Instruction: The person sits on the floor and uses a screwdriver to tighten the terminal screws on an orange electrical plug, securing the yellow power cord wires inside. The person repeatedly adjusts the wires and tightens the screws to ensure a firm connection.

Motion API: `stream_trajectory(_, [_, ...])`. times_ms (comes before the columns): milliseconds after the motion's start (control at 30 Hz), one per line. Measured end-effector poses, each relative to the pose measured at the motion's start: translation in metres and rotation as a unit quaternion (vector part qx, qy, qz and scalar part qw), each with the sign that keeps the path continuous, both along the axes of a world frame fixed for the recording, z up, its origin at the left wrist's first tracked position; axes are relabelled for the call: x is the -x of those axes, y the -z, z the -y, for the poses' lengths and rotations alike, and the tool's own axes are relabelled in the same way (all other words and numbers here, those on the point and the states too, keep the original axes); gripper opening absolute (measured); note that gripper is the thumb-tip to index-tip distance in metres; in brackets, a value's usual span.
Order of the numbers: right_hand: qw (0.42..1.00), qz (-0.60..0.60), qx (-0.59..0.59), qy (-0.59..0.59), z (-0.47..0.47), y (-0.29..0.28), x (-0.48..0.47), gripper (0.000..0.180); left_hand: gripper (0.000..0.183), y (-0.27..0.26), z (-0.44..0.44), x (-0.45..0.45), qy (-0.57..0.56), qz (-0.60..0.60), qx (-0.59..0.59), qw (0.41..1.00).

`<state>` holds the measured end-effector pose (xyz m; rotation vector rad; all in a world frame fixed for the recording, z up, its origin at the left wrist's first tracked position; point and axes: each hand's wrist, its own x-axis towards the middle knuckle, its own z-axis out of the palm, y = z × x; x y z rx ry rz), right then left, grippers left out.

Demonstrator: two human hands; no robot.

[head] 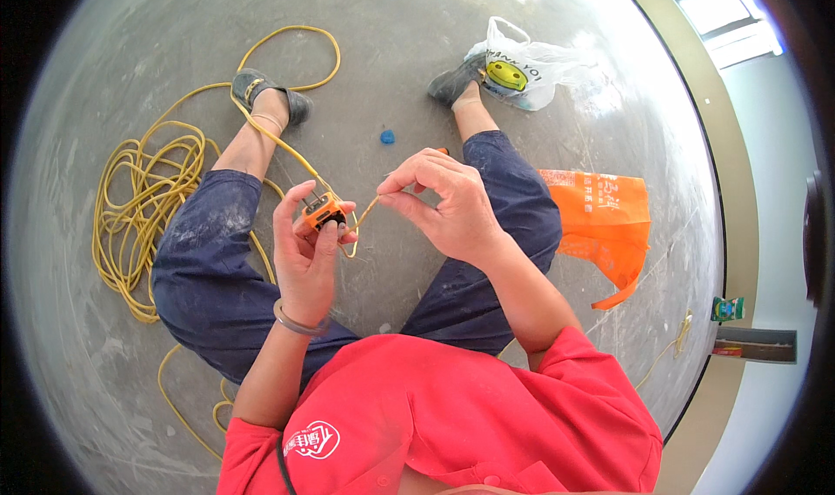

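My left hand [305,250] holds an orange and black electrical plug [325,212], its metal prongs pointing up and left. The thumb presses on the plug's dark inner side. Thin yellow wires [353,250] loop out from the plug, and a yellow cable [297,156] runs to it from above. Between thumb and forefinger, my right hand [450,201] pinches the end of a yellow wire [369,213], apart from the plug. An orange piece [443,151] shows behind the right knuckles; the hand hides the rest, so I cannot tell what it is.
A tangled coil of yellow cable [117,214] lies on the concrete floor [365,71] at left, with one loop around the left shoe [261,94]. A small blue object [387,137] lies between my feet. A white plastic bag [522,71] and an orange bag [603,214] are at right.
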<state>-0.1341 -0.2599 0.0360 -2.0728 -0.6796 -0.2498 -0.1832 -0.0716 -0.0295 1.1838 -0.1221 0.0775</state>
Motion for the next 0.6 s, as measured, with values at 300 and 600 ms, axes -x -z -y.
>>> stream_trajectory(300, [0.997,-0.076,0.012,0.027,0.0,-0.002,0.005,0.009,0.043,0.006,-0.009,0.004,0.023,0.071,-0.107,0.991])
stream_trajectory(600, [0.97,-0.202,-0.138,0.001,-0.012,0.023,0.012,0.009,0.054,-0.012,-0.012,0.001,0.192,-0.123,-0.028,0.973])
